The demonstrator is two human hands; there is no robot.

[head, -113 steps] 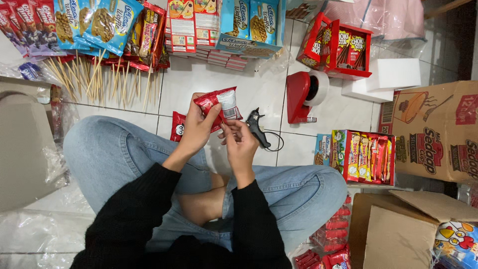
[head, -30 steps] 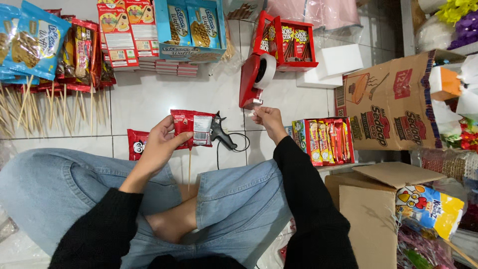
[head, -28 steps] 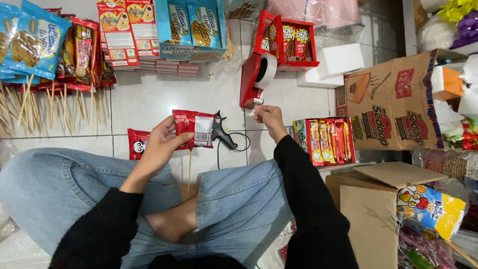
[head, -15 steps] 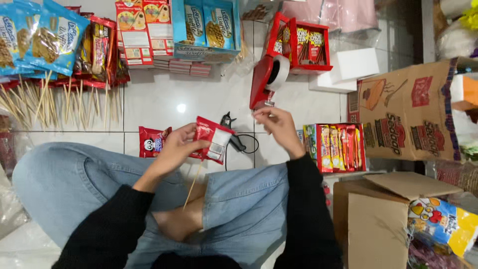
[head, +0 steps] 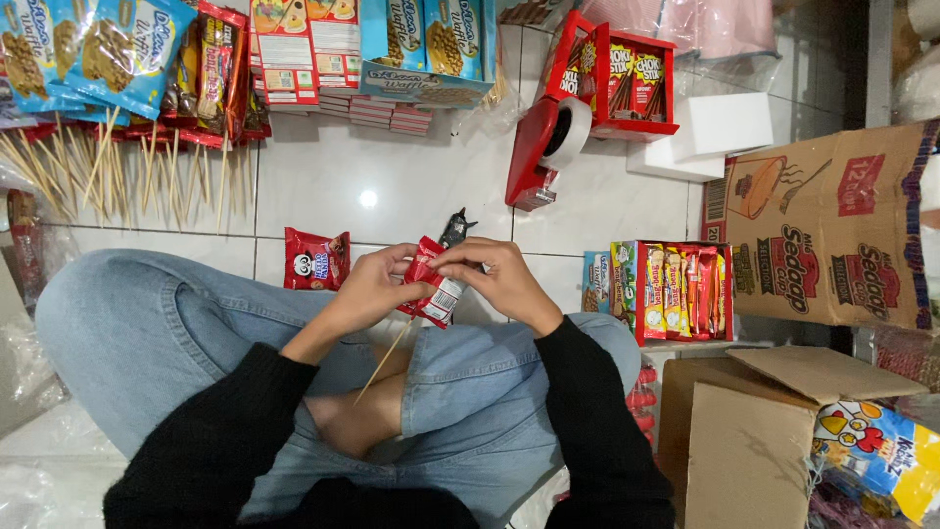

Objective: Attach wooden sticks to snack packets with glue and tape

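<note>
Both hands meet over my crossed legs on a red snack packet [head: 434,287] with a white end. My left hand [head: 370,291] grips the packet from the left, and a thin wooden skewer [head: 383,360] runs down from under it toward my ankle. My right hand [head: 499,279] pinches the packet's upper right side. Just behind the hands, a black glue gun [head: 455,229] lies on the white tile floor. A second red snack packet [head: 315,260] rests on the floor next to my left knee.
A red tape dispenser [head: 544,149] stands on the tiles ahead. Loose skewers [head: 117,171] and rows of snack packets [head: 323,49] line the far side. A display box of snack bars [head: 671,289] and brown cardboard boxes [head: 832,230] crowd the right.
My right hand has come back from the tape dispenser to the packet. The left hand has kept hold of the packet and skewer, tilting it. The view has shifted slightly.
</note>
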